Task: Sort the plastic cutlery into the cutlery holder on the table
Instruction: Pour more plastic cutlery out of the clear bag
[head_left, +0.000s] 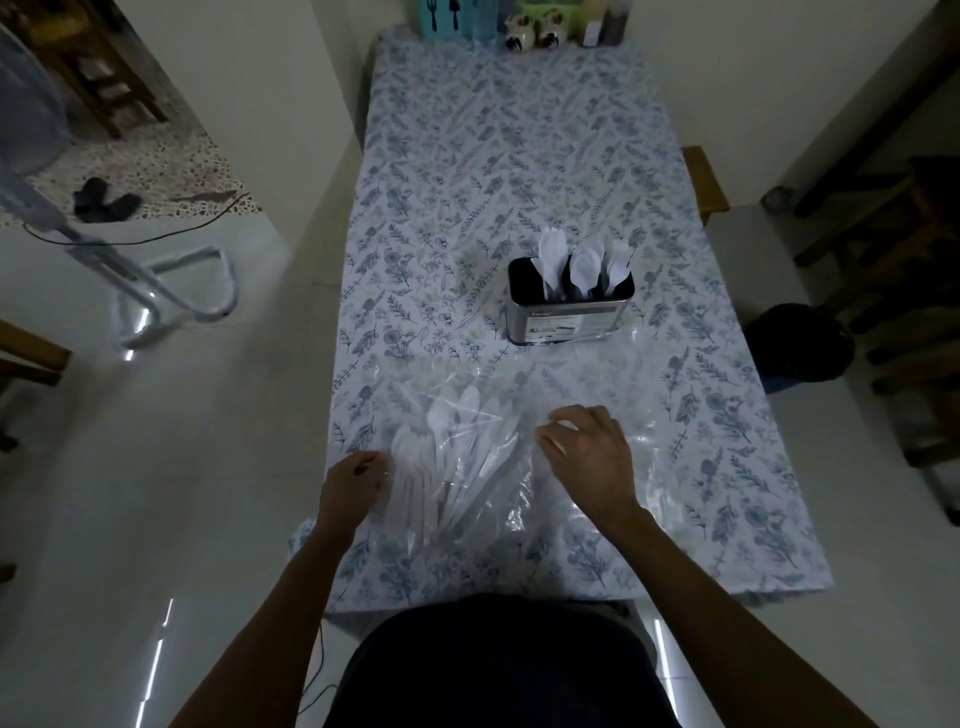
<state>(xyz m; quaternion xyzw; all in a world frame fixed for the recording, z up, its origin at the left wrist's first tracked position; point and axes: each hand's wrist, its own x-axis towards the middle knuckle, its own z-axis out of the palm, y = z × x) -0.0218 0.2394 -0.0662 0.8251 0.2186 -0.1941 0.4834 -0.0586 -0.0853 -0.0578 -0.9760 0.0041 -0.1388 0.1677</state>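
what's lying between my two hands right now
In the head view, white plastic cutlery in a clear plastic bag lies between left hand and right hand.

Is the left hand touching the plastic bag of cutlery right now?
Touching. The head view shows the left hand pinching the edge of the clear plastic bag with its fingertips, no gap visible.

Single head view, high, facing forward-down along table (519, 156); hands nearest.

- White plastic cutlery (457, 457) lay under a clear plastic bag (498, 499), between both hands.
- Left hand (353, 486) pinched the bag's edge.
- Right hand (587, 457) curled its fingers (558, 418) on the bag.
- Cutlery holder (570, 306) stood beyond the right fingertips.
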